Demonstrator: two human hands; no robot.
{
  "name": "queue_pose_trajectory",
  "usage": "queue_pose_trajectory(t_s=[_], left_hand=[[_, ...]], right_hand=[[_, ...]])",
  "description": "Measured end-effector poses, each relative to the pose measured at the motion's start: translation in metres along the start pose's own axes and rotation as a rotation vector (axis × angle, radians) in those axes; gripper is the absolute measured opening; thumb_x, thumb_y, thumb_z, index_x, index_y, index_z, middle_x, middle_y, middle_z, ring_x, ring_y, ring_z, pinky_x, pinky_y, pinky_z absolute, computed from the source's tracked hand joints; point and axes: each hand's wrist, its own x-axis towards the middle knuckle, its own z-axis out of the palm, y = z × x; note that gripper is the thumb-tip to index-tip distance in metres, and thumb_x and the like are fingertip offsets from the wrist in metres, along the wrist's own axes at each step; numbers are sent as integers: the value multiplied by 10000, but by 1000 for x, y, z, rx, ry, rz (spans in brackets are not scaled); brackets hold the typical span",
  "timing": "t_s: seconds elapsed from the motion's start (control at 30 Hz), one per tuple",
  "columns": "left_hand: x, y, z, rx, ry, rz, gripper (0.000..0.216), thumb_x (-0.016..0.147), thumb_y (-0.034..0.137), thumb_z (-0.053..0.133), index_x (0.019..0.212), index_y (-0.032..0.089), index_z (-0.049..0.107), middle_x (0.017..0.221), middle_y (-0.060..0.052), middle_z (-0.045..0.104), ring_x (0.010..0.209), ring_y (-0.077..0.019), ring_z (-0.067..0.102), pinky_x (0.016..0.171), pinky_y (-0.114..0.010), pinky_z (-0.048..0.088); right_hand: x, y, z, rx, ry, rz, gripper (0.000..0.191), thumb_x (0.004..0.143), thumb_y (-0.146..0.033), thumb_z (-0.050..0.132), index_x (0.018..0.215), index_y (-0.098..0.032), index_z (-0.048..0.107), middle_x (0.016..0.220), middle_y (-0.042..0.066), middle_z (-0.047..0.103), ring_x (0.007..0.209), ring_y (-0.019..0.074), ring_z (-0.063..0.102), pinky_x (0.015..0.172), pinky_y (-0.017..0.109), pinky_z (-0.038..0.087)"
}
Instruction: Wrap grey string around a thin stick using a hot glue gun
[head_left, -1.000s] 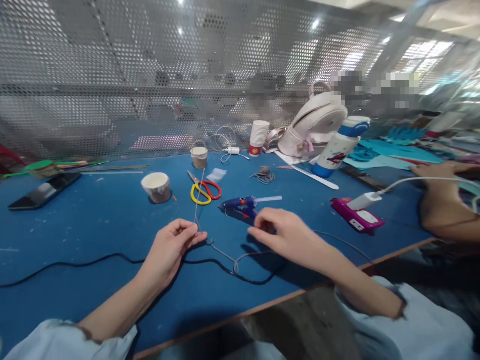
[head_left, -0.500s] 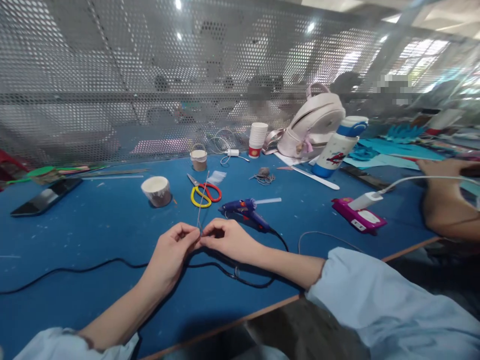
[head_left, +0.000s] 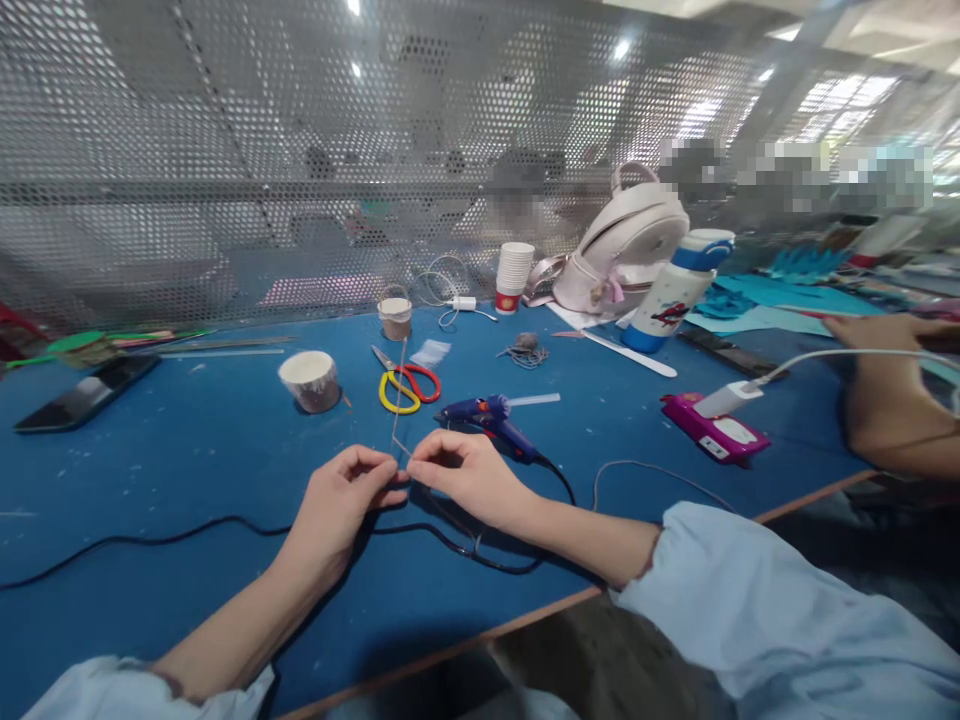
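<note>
My left hand (head_left: pixel 341 510) is closed in a pinch on a thin grey string (head_left: pixel 398 400), which stands up from the fingertips in front of the scissors. My right hand (head_left: pixel 469 475), just beside it, pinches a short slanting stretch that looks like the same string. A small gap separates the two sets of fingertips. Beyond the hands lie scissors (head_left: pixel 400 392) with one yellow and one red handle loop. A blue glue gun (head_left: pixel 491 415) with a clear stick in its back rests behind my right hand. Farther back is a small tangle of grey string (head_left: pixel 527 347).
A wrapped paper cup (head_left: pixel 311 385) and a small handled bucket (head_left: pixel 395 320) stand behind my hands. A black cable (head_left: pixel 217 525) crosses the blue table. Stacked cups (head_left: pixel 514 275), a backpack (head_left: pixel 630 245), a bottle (head_left: pixel 675 295) and a purple power socket (head_left: pixel 712 430) stand rightward, near another person's arm (head_left: pixel 889 400).
My right fingertips have moved slightly right, away from my left ones, drawing a short slanting piece of string into view. The upright string has straightened a little. The view has shifted slightly.
</note>
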Motion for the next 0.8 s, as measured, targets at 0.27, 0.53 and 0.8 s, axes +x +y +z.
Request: queue_pose_trajectory(t_s=[0.27, 0.53, 0.8], left_hand=[[0, 0, 0, -19, 11, -4, 244, 567, 268, 796, 649, 125, 616, 616, 7, 619, 598, -124, 620, 600, -265, 569], [-1, 0, -2, -19, -20, 7, 241, 627, 293, 770, 712, 130, 615, 661, -5, 632, 635, -131, 626, 600, -260, 561], [-1, 1, -2, -33, -54, 5, 239, 649, 305, 757, 735, 134, 614, 673, -11, 632, 688, -165, 660, 563, -237, 542]], right_hand=[[-2, -2, -1, -11, -11, -12, 164, 736, -310, 638, 717, -148, 638, 707, 4, 615, 646, 106, 520, 616, 235, 413], [0, 6, -1, 0, -18, 74, 194, 739, -331, 636, 737, -137, 649, 665, -1, 625, 600, 94, 508, 594, 229, 404], [2, 9, -1, -26, -5, 111, 180, 734, -317, 638, 729, -138, 652, 647, -8, 611, 590, 90, 495, 585, 225, 394]])
